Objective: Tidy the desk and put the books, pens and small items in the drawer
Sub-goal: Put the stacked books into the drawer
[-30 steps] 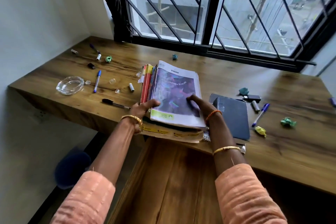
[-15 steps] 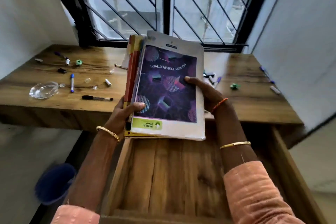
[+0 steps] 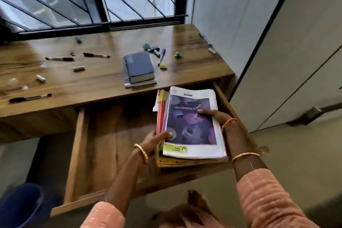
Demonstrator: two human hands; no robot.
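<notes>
Both hands clamped on a stack of books point(image 3: 192, 127): left hand point(image 3: 154, 139) gripping the near left edge, thumb over the purple cover; right hand point(image 3: 215, 116) on the right side, fingers spread flat across the top. Stack held over the right end of the open drawer point(image 3: 96, 144), close against its right wall; cannot tell whether resting on the drawer floor. Drawer pulled out below the desk point(image 3: 92, 81), bare wood showing to the left of the stack. Up on the desk, a dark notebook point(image 3: 139, 68) lying just behind the drawer opening. Blue pen point(image 3: 162, 57) just to its right, black pens point(image 3: 30, 97) scattered to the left. Small bits strewn about the desktop. Blue bin point(image 3: 20, 207) on the floor, lower left.
</notes>
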